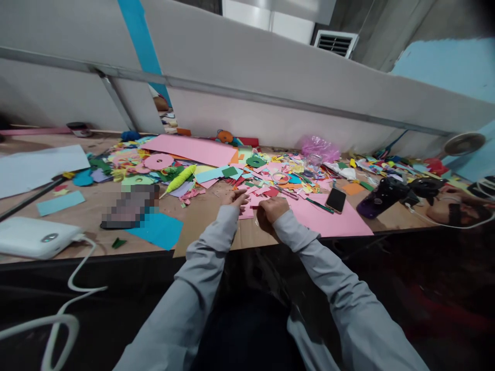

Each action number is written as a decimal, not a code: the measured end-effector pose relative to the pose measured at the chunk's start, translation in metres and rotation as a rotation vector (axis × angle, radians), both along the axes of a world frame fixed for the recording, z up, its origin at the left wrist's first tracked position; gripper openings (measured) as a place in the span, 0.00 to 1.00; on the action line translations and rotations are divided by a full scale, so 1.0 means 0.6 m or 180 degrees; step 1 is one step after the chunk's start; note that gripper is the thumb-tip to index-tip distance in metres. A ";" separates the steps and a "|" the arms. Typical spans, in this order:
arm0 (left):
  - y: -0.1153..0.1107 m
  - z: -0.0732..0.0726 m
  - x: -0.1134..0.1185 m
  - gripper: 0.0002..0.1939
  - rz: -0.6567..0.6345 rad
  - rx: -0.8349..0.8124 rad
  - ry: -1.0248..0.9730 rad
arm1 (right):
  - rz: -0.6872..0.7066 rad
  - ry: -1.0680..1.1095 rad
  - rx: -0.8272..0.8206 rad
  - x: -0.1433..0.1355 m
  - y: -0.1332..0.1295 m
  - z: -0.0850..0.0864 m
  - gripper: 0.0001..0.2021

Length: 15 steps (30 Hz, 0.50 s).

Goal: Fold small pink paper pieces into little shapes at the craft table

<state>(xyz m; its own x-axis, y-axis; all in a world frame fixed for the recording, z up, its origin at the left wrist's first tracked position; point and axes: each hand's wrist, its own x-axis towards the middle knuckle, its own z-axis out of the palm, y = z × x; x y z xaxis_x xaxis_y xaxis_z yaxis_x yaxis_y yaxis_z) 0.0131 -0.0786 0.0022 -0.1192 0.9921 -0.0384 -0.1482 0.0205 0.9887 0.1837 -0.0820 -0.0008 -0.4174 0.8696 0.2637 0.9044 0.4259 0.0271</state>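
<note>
Both hands are over the cardboard at the table's front edge. My left hand (235,199) has its fingers apart, and I see nothing held in it. A little to its right, my right hand (274,208) pinches a small dark red strip (255,207) that points toward my left hand. Pink paper (332,219) lies to the right of my right hand. Scissors (286,193) and a dark green pen (319,205) lie just beyond that hand. Many coloured paper scraps (270,170) are heaped behind both hands.
On the left are a white power bank (34,238) with a cable, a pixelated dark object (129,207) and blue paper (160,231). A phone (335,200) and a dark bottle (379,198) stand or lie right. Another person's arm (444,208) rests at the far right.
</note>
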 end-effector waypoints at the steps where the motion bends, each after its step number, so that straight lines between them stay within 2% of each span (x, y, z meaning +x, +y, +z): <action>1: 0.002 -0.011 0.004 0.16 0.0152 -0.0018 -0.0036 | 0.0033 0.0090 0.0130 0.001 0.000 0.000 0.10; 5: 0.004 -0.029 0.005 0.16 0.0278 -0.0025 -0.0077 | 0.0194 0.0809 0.0857 0.011 -0.008 0.008 0.11; 8: 0.004 -0.026 0.007 0.22 -0.0197 -0.0303 -0.0079 | 0.0505 0.1311 0.1344 0.016 -0.023 0.016 0.12; 11: 0.000 -0.024 0.011 0.23 -0.0617 -0.0274 -0.0124 | 0.0751 0.1569 0.1368 0.016 -0.037 0.019 0.11; 15: -0.008 -0.028 0.010 0.25 -0.0500 0.0045 -0.0118 | 0.0766 0.2380 0.1106 0.017 -0.047 0.018 0.12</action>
<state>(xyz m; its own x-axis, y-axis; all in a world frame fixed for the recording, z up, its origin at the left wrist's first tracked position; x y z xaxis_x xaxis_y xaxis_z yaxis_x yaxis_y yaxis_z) 0.0191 -0.0836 -0.0146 0.0387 0.9989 -0.0258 -0.1808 0.0324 0.9830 0.1940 -0.1103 0.0101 -0.1904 0.5985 0.7781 0.6226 0.6865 -0.3756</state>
